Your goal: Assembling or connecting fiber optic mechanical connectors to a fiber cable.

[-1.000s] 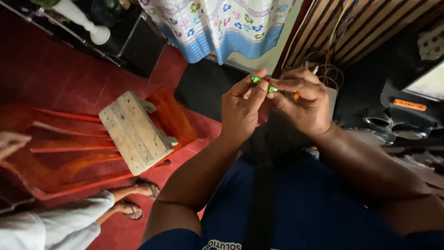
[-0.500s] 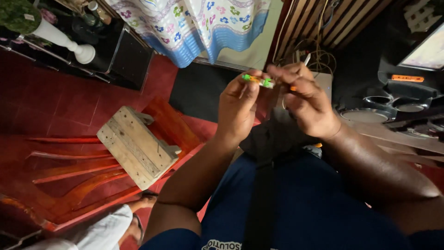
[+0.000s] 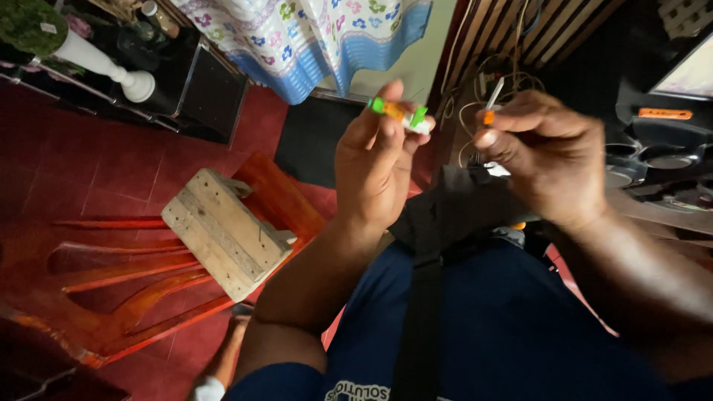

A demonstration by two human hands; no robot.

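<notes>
Pinching a small green and orange piece [image 3: 399, 113], the left hand [image 3: 379, 160] stays apart from the right hand [image 3: 546, 160], which grips a thin white stick [image 3: 493, 96].

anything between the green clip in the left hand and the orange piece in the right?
Head view: nothing held between them. The green clip in the left hand and orange piece in the right hand are apart; only background cables show in the gap.

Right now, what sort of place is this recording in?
Probably a room in a home, used for small repair work: red tiled floor, flowered curtain, red plastic chair with a wooden block, and loose cables by a slatted wall.
</notes>
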